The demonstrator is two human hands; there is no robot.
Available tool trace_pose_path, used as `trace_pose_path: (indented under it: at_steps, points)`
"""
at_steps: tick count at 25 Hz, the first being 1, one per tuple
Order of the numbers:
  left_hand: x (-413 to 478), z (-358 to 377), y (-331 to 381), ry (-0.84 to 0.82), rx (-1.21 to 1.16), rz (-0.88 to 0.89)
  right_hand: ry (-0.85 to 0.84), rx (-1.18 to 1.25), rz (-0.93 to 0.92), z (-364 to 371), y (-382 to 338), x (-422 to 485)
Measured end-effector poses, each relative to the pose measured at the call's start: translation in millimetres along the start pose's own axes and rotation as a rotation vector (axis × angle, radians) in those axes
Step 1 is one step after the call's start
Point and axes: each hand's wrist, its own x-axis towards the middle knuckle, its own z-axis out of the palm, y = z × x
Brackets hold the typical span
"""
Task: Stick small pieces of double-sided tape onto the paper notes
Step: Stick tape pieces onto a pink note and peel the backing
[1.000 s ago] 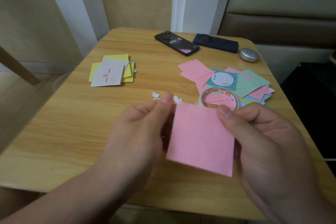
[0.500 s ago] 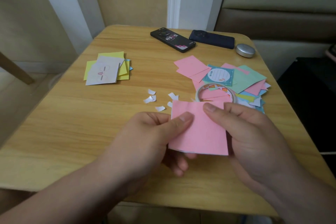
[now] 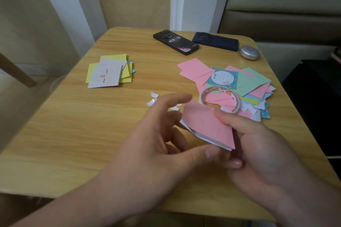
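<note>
Now that the left hand point(image 3: 158, 134) has let go of the pink note point(image 3: 204, 125), which both hands pinched a moment ago, its fingers are spread, blurred and holding nothing; whether its thumb touches the note's lower corner, cannot tell; right hand point(image 3: 258, 153) alone grips the note, thumb on top, sheet tilted above the bench point(image 3: 73, 134); a white edge shows beneath, backing or second sheet, unclear; my reading: left hand freed to fetch tape. Tape roll point(image 3: 201, 96) lies just beyond the note, on the loose notes point(image 3: 254, 81) near the right edge; white scraps point(image 3: 154, 95) just past the left fingers; yellow stack point(image 3: 105, 77) well apart, left; open wood between, and toward the near edge; two phones point(image 3: 175, 44) and a silver case point(image 3: 249, 52) along the far edge.
</note>
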Motion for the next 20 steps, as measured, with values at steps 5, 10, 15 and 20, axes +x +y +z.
trace_pose_path:
  at_steps: [5,10,15,20]
  points:
    - [6.1,-0.9,5.4,0.006,-0.134,-0.034,-0.090,-0.011,0.076,2.8,-0.7,-9.5]
    - [12.1,-12.8,7.0,-0.084,-0.352,-0.162,-0.149,-0.148,-0.004,-1.3,-10.8,-9.5]
    - [13.3,-18.9,16.3,-0.054,-0.480,-0.265,-0.175,-0.297,-0.349,-17.7,-18.1,1.2]
    - [11.2,-21.1,22.3,-0.130,-0.515,-0.310,-0.282,-0.985,-0.956,-26.9,-20.3,-5.1]
